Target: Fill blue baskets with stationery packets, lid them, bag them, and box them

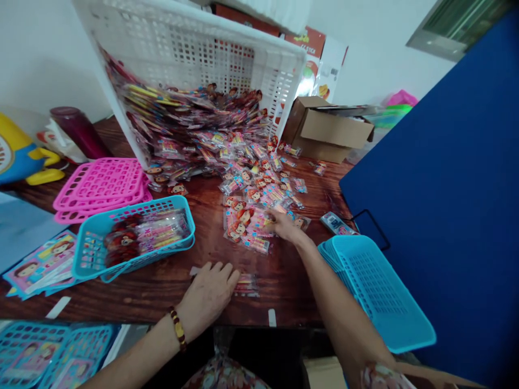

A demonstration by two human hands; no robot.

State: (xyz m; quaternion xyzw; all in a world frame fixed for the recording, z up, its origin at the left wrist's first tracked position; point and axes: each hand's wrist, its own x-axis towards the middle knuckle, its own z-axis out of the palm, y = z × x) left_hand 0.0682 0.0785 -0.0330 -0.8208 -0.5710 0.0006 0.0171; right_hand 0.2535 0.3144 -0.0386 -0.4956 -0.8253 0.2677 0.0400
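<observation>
Packets (247,285) half-hidden under my left hand (211,290), right hand (284,225) apart at the farther pile (245,219), grips unclear to me

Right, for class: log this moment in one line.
left hand: resting over packets | right hand: touching packet pile | blue basket: holding packets | white crate: packets inside

table (141,292) looks like glossy dark wood, packets (247,221) are shiny clear plastic, baskets (389,292) smooth plastic, box (328,128) just matt cardboard

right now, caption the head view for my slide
Left hand over small packets, right hand at a packet pile, near a blue basket and white crate.
</observation>
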